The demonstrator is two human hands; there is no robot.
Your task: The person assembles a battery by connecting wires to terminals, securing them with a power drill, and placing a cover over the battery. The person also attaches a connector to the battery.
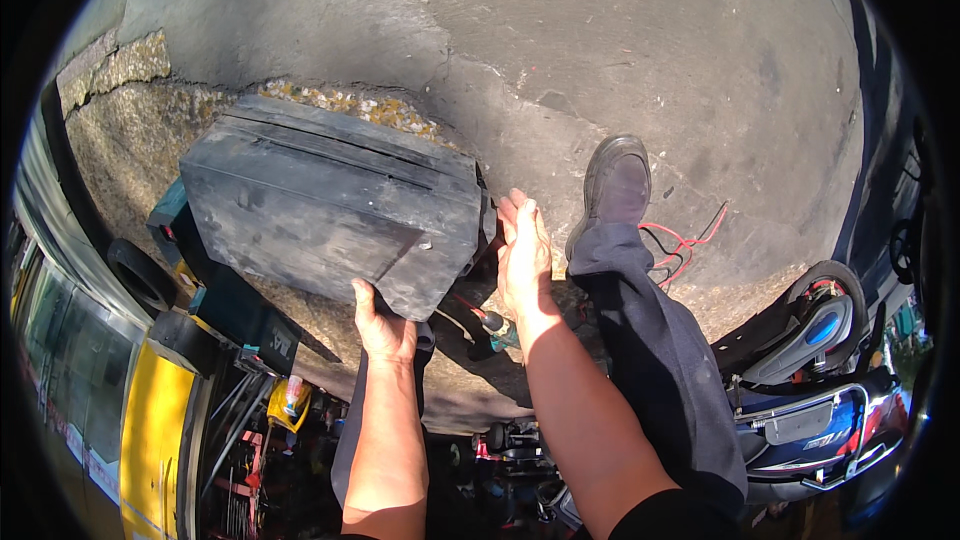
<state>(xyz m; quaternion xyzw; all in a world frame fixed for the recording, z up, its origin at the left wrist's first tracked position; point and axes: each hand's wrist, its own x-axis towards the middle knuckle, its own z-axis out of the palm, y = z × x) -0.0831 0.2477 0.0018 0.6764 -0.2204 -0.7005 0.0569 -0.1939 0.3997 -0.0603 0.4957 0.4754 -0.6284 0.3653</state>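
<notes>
A large, scuffed dark-grey box, probably plastic (pixel 330 202), is tilted over the ground in front of me. My left hand (pixel 386 326) grips its near lower edge, thumb on the face and fingers hidden underneath. Close to the box's right end is my right hand (pixel 523 247), fingers extended and holding nothing visible; whether it touches the box I cannot tell. Below, between my forearms, lies a green power tool, possibly a drill (pixel 499 330), partly in shadow.
My shoe (pixel 619 180) stands right of the box, beside red and black wires (pixel 684 244). A teal case (pixel 247 315) and a tyre (pixel 141 274) are at left. A blue scooter (pixel 817 420) stands at lower right. Cracked concrete (pixel 600 37) spreads ahead.
</notes>
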